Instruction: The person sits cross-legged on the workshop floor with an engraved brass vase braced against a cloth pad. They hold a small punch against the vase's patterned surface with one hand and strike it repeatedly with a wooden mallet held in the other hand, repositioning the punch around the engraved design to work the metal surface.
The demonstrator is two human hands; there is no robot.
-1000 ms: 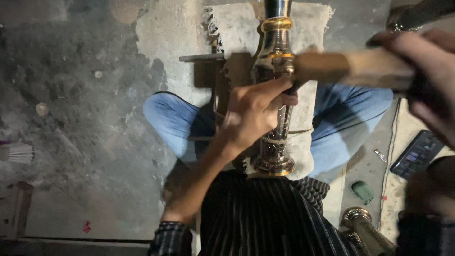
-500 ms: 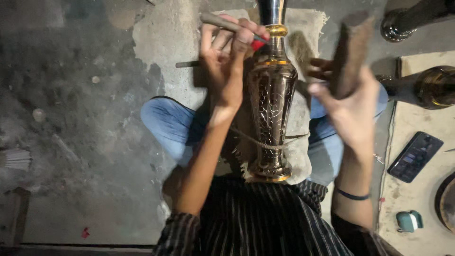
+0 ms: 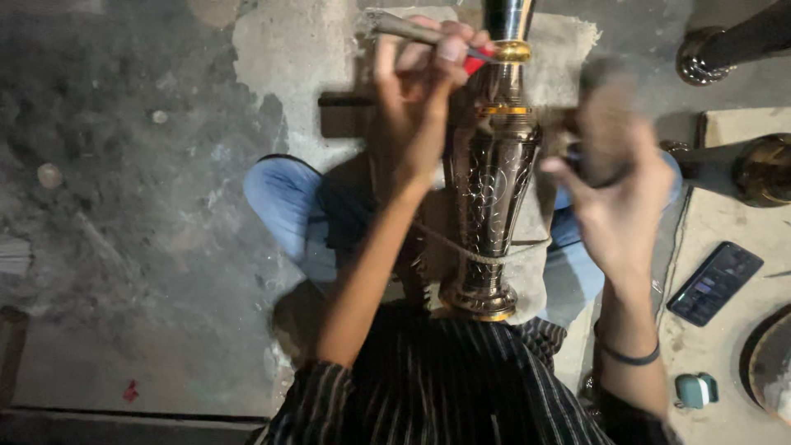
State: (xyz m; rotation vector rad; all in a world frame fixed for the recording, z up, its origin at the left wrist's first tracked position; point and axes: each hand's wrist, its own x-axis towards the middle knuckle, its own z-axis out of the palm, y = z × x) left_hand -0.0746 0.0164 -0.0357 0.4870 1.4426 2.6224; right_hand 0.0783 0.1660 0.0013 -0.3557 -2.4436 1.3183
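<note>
A tall dark metal vase (image 3: 491,185) with engraved patterns and gold bands lies lengthwise between my knees, a cord looped around its lower part. My left hand (image 3: 424,62) grips a thin metal chisel (image 3: 404,29) whose red-marked tip meets the vase's gold neck ring. My right hand (image 3: 614,185) holds a wooden mallet (image 3: 608,115), blurred, just right of the vase's shoulder. A pale cloth (image 3: 540,218) lies under the vase over my lap.
A dark phone (image 3: 713,283) and a small teal case (image 3: 696,390) lie on a pale board at right. Other dark metal vessels (image 3: 729,45) lie at the upper right. Rough concrete floor spreads to the left, with a flat dark bar (image 3: 344,115) near the vase.
My right hand with the mallet has swung inward toward the chisel and vase. My left hand holds the chisel at the vase's neck, shifted slightly; the view has drifted a little.
</note>
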